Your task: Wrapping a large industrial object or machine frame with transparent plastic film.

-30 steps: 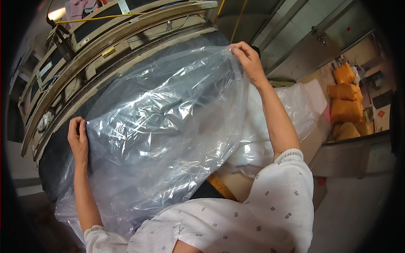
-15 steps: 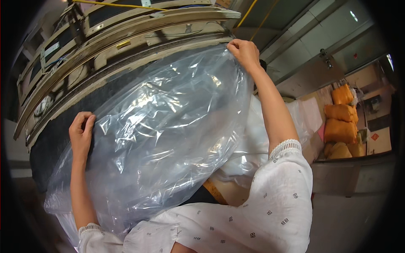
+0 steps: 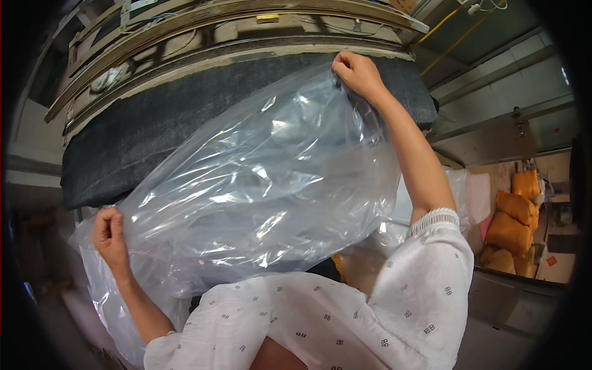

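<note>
A large sheet-like piece of clear plastic film (image 3: 246, 179), perhaps a bag, stretches between my two hands, shiny and creased. At the left, my left hand (image 3: 111, 237) pinches its edge, lower and nearer to me. My right hand (image 3: 357, 74) is raised farther away and grips the film's far right corner above a dark padded surface (image 3: 166, 126). The film's near part hangs down in front of my white printed shirt. What lies beneath the film is mostly hidden.
Behind the dark surface runs a long machine bar (image 3: 246, 24) with frames and wires. More pale plastic (image 3: 453, 185) is heaped at the right. Farther right are several orange bundles (image 3: 512, 222). A grey metal panel (image 3: 493, 142) stands beyond my right arm.
My left hand has come down and nearer, pulling the film's left edge off the dark surface, more of which now shows. My right hand still holds its corner. The view has shifted.
</note>
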A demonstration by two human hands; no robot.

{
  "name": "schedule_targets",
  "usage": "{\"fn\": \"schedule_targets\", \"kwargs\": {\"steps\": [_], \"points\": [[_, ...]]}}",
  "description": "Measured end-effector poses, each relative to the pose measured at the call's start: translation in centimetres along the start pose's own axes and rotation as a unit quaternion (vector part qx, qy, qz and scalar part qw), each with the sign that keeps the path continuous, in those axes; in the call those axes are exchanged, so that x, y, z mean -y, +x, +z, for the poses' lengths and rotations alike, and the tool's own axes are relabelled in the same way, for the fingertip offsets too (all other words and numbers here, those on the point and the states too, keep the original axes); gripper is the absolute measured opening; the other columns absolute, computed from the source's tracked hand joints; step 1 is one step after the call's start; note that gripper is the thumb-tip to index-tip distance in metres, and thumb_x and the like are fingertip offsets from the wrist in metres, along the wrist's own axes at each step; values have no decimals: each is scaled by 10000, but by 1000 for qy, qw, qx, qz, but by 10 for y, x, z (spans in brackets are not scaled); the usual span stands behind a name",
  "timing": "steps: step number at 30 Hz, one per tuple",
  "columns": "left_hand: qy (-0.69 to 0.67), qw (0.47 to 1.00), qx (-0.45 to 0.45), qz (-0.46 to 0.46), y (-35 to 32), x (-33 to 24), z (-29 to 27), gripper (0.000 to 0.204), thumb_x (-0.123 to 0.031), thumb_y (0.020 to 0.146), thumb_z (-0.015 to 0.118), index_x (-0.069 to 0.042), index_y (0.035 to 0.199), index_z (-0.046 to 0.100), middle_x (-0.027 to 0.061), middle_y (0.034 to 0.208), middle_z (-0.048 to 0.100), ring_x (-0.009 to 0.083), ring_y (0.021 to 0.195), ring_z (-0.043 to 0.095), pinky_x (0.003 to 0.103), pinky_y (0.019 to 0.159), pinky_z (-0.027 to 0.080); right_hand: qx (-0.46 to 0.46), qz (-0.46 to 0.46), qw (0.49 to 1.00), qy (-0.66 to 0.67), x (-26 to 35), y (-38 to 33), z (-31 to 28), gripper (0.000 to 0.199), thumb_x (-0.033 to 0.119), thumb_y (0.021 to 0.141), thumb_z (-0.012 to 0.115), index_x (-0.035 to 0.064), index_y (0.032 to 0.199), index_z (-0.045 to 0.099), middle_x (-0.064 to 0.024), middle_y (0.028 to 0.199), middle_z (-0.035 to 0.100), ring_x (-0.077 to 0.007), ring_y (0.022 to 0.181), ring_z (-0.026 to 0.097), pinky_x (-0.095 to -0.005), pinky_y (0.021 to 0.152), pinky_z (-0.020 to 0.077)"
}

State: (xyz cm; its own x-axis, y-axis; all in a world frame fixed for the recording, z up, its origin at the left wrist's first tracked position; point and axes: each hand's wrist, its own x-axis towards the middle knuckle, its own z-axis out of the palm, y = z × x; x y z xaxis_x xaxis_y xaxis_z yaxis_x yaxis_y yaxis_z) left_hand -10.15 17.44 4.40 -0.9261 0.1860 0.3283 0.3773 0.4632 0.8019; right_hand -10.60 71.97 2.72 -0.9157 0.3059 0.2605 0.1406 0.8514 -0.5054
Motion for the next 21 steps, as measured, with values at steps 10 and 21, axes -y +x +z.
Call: {"fn": "schedule_targets", "kwargs": {"steps": [10, 21], "points": [[99, 991, -85, 23, -78, 1, -51, 55, -40, 782, 606, -14, 775, 557, 20, 673, 484, 105, 588, 407, 231, 523, 321, 9, -35, 998, -58, 62, -18, 42, 239, 297, 741, 565, 65, 793, 585, -106, 706, 586, -274, 674, 574, -349, 602, 433], [78, 960, -41, -265, -144, 73, -8, 121, -136, 791, 628, -22, 784, 589, 5, 656, 448, 104, 611, 408, 254, 558, 330, 202, 4, 942, 267, 46, 18, 36, 103, 130, 789, 622, 38, 834, 618, 26, 779, 586, -52, 741, 523, -200, 696, 418]]}}
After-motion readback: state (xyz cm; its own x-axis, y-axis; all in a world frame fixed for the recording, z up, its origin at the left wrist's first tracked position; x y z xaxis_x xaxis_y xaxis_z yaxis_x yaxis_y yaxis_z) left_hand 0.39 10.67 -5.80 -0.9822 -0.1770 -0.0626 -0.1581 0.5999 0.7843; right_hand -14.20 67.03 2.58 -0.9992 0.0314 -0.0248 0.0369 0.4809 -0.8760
